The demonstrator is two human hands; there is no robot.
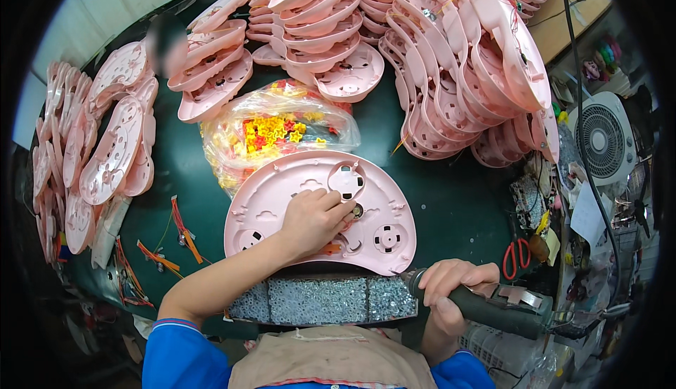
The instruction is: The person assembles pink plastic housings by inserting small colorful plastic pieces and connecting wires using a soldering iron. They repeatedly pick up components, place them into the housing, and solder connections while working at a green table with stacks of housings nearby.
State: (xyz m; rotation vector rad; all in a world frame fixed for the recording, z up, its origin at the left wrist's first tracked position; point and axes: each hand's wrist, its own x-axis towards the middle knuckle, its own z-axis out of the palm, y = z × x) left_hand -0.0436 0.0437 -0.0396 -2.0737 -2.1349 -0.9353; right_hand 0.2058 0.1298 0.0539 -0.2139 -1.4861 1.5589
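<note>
The right hand (pixel 454 280) is wrapped around the thick dark green electric screwdriver (pixel 486 311), closed all around its body. The tool lies almost flat, slanting, with its tip near the right end of the pink plastic shell's (pixel 384 202) near side; I think it is held this way to keep the tip close to the work while the hand leaves the inside visible. The left hand (pixel 313 221) rests above the shell with curled fingers, close together, beside a small round dark part (pixel 358 211). The fingertips are partly hidden, so I cannot tell if they pinch something. This hand seems also good for steadying the shell.

The half-moon shell lies in the middle of the dark green tabletop (pixel 451 213), towards its near edge, with the hollow side up, so its posts and openings are easy to reach. Between it and the body is the divided tray (pixel 367 299) of small metal screws (pixel 320 299), probably placed there for a short reach.

Behind the shell is a clear plastic bag (pixel 331 125), with yellow and red star-shaped pieces (pixel 264 133) showing. Nested stacks of pink shells (pixel 461 65) fill the far edge, perhaps to save space. Wire bundles (pixel 184 234) lie towards the left edge, and red-handled scissors (pixel 516 259) by the right edge, apart from the shell.
</note>
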